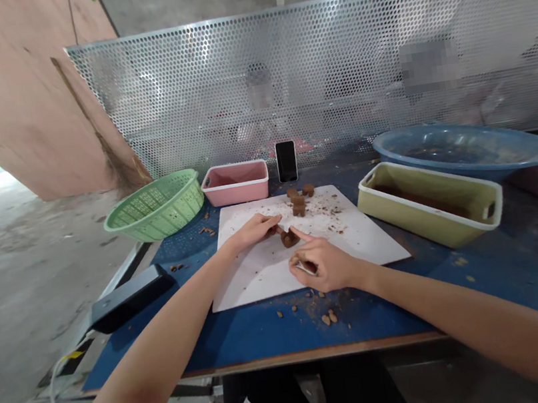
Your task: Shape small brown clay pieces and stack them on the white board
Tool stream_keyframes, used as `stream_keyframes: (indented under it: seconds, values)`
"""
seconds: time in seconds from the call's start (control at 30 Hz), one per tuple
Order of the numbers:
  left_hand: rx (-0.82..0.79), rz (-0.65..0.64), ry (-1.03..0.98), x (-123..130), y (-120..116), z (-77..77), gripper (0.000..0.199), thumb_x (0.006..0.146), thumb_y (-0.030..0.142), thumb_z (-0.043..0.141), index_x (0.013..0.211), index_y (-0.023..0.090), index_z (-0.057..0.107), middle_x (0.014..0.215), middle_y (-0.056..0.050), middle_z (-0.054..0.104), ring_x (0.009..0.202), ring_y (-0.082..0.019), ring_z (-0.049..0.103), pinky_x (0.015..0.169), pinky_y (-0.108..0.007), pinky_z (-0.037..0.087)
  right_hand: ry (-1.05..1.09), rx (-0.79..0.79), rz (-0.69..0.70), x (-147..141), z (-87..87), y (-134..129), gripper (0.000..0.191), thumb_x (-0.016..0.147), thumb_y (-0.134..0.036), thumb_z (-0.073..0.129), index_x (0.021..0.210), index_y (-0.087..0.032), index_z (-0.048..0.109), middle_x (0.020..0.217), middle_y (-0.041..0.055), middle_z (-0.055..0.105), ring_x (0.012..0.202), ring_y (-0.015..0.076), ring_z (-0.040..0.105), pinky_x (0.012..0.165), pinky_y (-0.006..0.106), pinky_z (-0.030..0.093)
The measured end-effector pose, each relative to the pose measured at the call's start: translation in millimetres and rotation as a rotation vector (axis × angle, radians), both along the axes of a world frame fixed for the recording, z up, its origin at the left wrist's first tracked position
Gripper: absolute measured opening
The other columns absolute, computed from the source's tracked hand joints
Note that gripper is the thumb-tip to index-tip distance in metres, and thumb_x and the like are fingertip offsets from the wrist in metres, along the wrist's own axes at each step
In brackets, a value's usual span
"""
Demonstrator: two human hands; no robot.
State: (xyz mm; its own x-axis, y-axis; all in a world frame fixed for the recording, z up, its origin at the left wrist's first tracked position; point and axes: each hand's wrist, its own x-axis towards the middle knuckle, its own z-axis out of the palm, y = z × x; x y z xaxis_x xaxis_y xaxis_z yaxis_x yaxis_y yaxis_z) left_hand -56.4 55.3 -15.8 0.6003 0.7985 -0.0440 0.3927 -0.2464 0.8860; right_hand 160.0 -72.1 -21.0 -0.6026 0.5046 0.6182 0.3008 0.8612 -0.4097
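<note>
A small brown clay-like lump (289,237), with a hollow in its top, sits on the white board (254,274) between my hands. My left hand (259,228) has its fingers closed on the left side of this lump. My right hand (326,263) reaches in from the right, its index finger stretched to the lump's edge. Its other fingers are curled round, with thumb and fingertips meeting; what they hold, if anything, is hard to make out. Beyond my hands, several brown clay-like pieces (298,205) stand near the board's back edge among scattered crumbs.
A green basket (156,208) and pink bin (239,193) stand at back left. A phone-like device (287,162) stands upright behind the board. To the right are a yellow-green bin (422,209) and blue basin (468,148). Loose bits (329,318) lie near the table's front edge.
</note>
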Motion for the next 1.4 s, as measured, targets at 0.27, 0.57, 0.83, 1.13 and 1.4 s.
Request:
stream_keyframes:
  seconds: [0.27, 0.57, 0.83, 1.13, 1.4]
  values:
    - [0.115, -0.056, 0.082, -4.9, -2.7, 6.9, 0.063, 0.093, 0.073, 0.059, 0.089, 0.014, 0.081, 0.061, -0.001, 0.056, 0.058, -0.013, 0.041, 0.058, -0.030, 0.030, 0.126, 0.246, -0.076, 30.2, 0.9, 25.3, 0.028, 0.101, -0.019, 0.058, 0.125, -0.028, 0.069, 0.085, 0.0018, 0.066, 0.079, 0.0196, 0.063, 0.083, 0.039, 0.059]
    - [0.480, -0.321, 0.132, -4.2, -6.2, 21.6, 0.060, 0.070, 0.046, 0.092, 0.125, 0.028, 0.076, 0.121, -0.008, 0.061, 0.112, -0.025, 0.060, 0.102, -0.038, 0.048, -0.162, 0.240, -0.248, 37.9, -2.4, 40.1, 0.026, 0.103, -0.029, 0.061, 0.119, -0.033, 0.082, 0.121, 0.0097, 0.061, 0.116, 0.0281, 0.053, 0.106, 0.054, 0.044]
    - [0.565, -0.330, 0.134, 5.8, -13.4, 20.3, 0.033, 0.076, 0.042, 0.090, 0.099, 0.022, 0.078, 0.116, -0.009, 0.060, 0.109, -0.025, 0.060, 0.102, -0.041, 0.049, -0.258, 0.282, -0.307, 39.0, -5.7, 39.6, 0.029, 0.104, -0.031, 0.060, 0.123, -0.032, 0.081, 0.125, 0.0111, 0.060, 0.120, 0.0305, 0.050, 0.103, 0.054, 0.039]
    - [0.597, -0.336, 0.102, 6.8, -10.7, 18.0, 0.029, 0.079, 0.040, 0.088, 0.099, 0.021, 0.079, 0.114, -0.009, 0.065, 0.112, -0.026, 0.061, 0.104, -0.042, 0.047, -0.281, 0.310, -0.325, 37.5, -5.9, 36.5, 0.029, 0.106, -0.033, 0.058, 0.124, -0.032, 0.081, 0.129, 0.0112, 0.059, 0.122, 0.0317, 0.048, 0.100, 0.052, 0.037]
    - [0.615, -0.312, 0.114, 7.4, -12.4, 17.6, 0.022, 0.078, 0.038, 0.088, 0.090, 0.021, 0.079, 0.110, -0.009, 0.066, 0.110, -0.027, 0.061, 0.103, -0.043, 0.047, -0.303, 0.294, -0.294, 36.8, -6.0, 37.5, 0.028, 0.106, -0.033, 0.058, 0.120, -0.032, 0.082, 0.132, 0.0108, 0.061, 0.122, 0.0318, 0.047, 0.099, 0.052, 0.038]
